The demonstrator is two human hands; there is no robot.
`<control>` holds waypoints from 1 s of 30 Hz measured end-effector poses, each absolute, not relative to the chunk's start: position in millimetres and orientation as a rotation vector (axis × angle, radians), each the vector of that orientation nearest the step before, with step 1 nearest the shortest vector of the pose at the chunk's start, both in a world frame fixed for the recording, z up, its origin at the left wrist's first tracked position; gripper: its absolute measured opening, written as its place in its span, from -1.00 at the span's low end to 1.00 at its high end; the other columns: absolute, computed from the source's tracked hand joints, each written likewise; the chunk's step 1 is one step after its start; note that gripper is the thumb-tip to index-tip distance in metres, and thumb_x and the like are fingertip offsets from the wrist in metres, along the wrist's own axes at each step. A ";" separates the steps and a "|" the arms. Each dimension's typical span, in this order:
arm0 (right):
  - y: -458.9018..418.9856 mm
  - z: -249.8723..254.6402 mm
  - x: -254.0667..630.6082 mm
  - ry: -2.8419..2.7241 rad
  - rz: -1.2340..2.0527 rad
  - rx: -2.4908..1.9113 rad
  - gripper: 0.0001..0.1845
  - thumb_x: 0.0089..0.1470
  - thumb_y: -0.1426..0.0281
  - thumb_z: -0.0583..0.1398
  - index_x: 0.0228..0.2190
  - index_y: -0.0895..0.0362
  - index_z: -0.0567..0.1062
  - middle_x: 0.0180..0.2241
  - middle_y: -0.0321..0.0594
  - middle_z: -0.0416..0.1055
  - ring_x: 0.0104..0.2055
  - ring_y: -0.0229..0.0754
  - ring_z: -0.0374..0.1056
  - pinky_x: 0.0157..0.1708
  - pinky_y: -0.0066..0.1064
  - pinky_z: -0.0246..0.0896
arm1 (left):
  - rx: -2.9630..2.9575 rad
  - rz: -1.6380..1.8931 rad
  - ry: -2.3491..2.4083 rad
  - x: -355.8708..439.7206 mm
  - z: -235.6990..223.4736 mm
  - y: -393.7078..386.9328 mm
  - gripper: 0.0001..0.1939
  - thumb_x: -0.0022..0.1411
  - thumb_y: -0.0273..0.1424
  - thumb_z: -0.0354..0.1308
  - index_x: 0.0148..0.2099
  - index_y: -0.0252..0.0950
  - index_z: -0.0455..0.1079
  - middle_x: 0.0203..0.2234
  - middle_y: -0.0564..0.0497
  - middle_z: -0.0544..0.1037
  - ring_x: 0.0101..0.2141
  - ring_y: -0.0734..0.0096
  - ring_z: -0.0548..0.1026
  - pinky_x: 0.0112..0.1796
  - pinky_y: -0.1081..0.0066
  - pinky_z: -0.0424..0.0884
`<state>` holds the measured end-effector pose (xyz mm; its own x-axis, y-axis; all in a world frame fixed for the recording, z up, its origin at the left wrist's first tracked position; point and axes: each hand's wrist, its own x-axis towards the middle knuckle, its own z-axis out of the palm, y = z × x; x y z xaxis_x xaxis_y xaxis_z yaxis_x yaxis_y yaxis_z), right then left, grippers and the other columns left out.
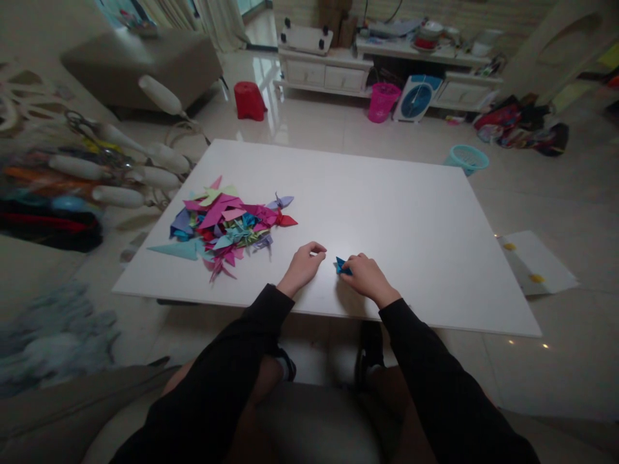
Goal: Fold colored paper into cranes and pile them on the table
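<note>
Near the front edge of the white table (pixel 387 193), my right hand (pixel 365 276) pinches a small folded piece of blue paper (pixel 341 265). Its exact folded shape is partly hidden by the fingers. My left hand (pixel 304 263) is just to the left of it, fingers curved and a little apart, with nothing seen in them. A gap separates the left fingertips from the blue paper. Further left lies a heap of folded paper cranes (pixel 225 219) in pink, red, purple, green and blue. A long light-blue paper point (pixel 176 249) sticks out of the heap's left side.
Beyond the table stand a red stool (pixel 250 100), a pink bin (pixel 383 102) and a blue-and-white fan (pixel 417 98). A turquoise basket (pixel 467 158) is by the far right corner. White sheets (pixel 536 261) with yellow spots lie off the right edge. A lamp-like fixture (pixel 140 167) stands left.
</note>
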<state>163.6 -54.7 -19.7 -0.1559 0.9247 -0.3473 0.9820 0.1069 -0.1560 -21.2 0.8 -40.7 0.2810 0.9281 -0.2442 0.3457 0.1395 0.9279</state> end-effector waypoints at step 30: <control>-52.3 -16.6 175.7 2.261 -0.555 2.134 -0.74 0.25 0.30 0.15 -0.16 0.09 0.62 -0.15 -0.11 0.57 -0.03 0.00 0.39 -0.11 -0.29 0.17 | 1.325 0.734 2.354 -178.0 -24.7 75.3 -0.59 0.28 -0.22 0.12 0.11 -0.28 0.36 0.15 -0.27 0.41 0.25 -0.14 0.21 0.24 -0.07 0.10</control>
